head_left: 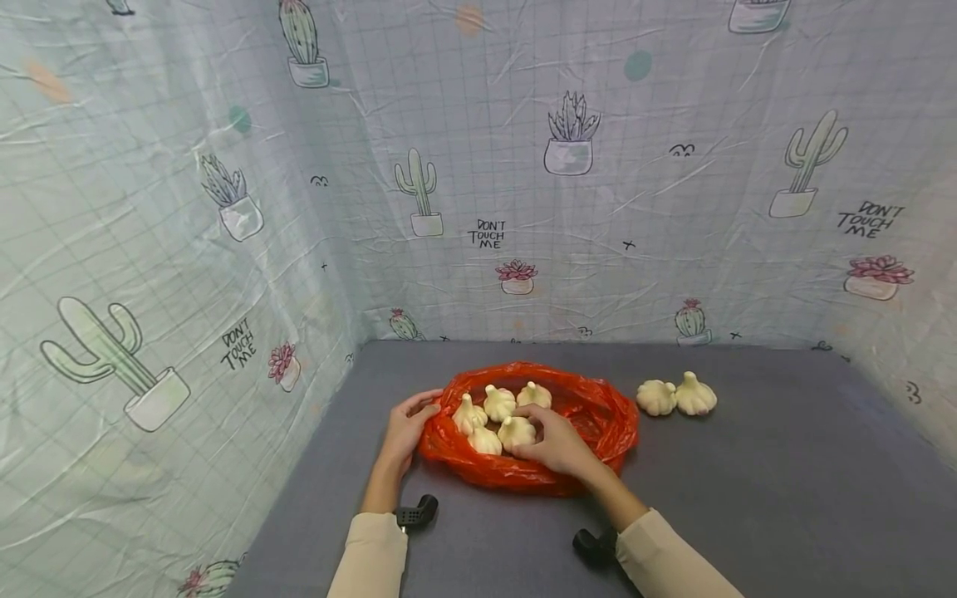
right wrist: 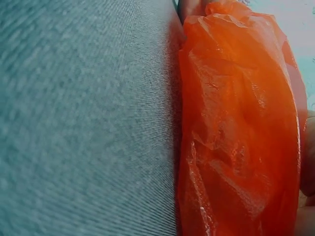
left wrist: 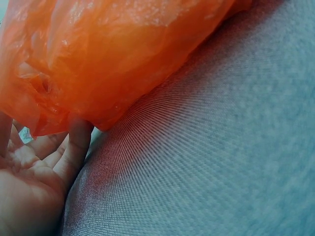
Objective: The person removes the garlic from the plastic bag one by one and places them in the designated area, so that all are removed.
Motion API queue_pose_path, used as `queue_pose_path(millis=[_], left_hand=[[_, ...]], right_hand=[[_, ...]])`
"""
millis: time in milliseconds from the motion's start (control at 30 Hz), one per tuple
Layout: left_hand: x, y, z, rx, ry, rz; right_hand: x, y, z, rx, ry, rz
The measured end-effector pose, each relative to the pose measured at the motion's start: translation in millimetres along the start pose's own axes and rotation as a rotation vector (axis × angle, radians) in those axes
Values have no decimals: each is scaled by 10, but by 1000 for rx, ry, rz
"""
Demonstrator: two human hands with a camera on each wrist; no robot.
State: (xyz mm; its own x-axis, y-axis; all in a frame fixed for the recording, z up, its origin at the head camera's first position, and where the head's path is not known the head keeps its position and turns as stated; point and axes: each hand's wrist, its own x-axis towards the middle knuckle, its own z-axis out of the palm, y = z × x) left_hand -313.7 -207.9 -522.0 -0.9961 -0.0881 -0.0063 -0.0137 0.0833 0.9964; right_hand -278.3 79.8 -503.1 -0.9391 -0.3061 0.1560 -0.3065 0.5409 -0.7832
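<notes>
A red plastic bag (head_left: 523, 477) lies spread on the table with its mouth rolled wide. Several garlic bulbs (head_left: 499, 403) sit grouped in its left half. My left hand (head_left: 404, 428) holds the bag's left rim; the left wrist view shows its fingers (left wrist: 76, 142) against the orange-looking plastic, their tips partly hidden. Reaching over the near rim, my right hand (head_left: 561, 444) grips the front garlic bulb (head_left: 516, 433) inside the bag between thumb and fingers. In the right wrist view the bag's side (right wrist: 236, 128) hides most of that hand.
Right of the bag, two more garlic bulbs, one lying (head_left: 656, 398) and one upright (head_left: 695, 394), touch each other on the grey table (head_left: 748, 498). A cactus-print curtain (head_left: 478, 166) encloses the back and sides. Each wrist carries a black device (head_left: 419, 512).
</notes>
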Motion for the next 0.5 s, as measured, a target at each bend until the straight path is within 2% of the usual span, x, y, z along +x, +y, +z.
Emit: queue_pose_path(millis=[233, 500], left_hand=[[3, -11, 1, -8, 0, 7], [-10, -1, -2, -18, -8, 9]], right_hand=[[-16, -1, -65, 36, 27, -4], [-41, -32, -218, 52, 17, 29]])
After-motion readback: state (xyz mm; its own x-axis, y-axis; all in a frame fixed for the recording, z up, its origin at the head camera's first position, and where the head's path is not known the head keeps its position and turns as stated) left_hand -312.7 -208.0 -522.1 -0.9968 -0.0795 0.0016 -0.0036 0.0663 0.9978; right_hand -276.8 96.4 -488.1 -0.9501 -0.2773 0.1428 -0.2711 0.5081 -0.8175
